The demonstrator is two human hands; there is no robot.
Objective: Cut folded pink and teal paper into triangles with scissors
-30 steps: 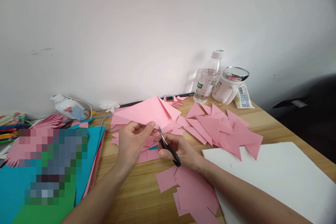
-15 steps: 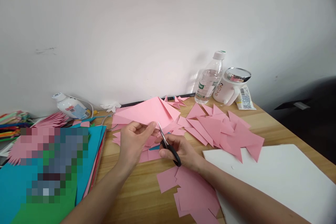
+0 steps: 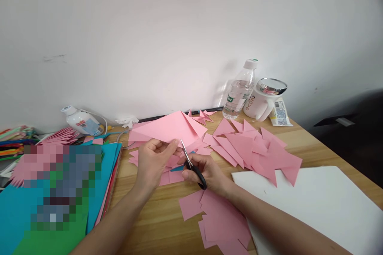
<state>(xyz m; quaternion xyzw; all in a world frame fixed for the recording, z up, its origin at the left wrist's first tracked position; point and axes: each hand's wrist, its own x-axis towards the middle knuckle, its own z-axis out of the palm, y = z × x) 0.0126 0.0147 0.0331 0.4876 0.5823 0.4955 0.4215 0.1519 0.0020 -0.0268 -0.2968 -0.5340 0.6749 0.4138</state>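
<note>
A folded sheet of pink paper (image 3: 169, 127) is pinched at its near edge by my left hand (image 3: 157, 159), thumb on top. My right hand (image 3: 206, 171) is closed round the black handles of a pair of scissors (image 3: 196, 173). The blades point up and away, and their tips lie at the paper's lower edge, close to my left thumb. Whether the blades are apart is too small to tell. Beneath the held paper are more pink pieces (image 3: 172, 177). Cut pink rectangles (image 3: 224, 223) lie on the table below my right wrist.
Pink triangles (image 3: 239, 147) are heaped on the right, partly over a white board (image 3: 311, 207). Behind stand a water bottle (image 3: 237, 95) and a white mug (image 3: 260, 101). On the left are blue sheets (image 3: 109, 159), a pink fan-folded piece (image 3: 22, 171) and a white bottle (image 3: 82, 121).
Almost nothing differs. The whole view has shifted very slightly; both hands, the paper and the scissors keep the same pose.
</note>
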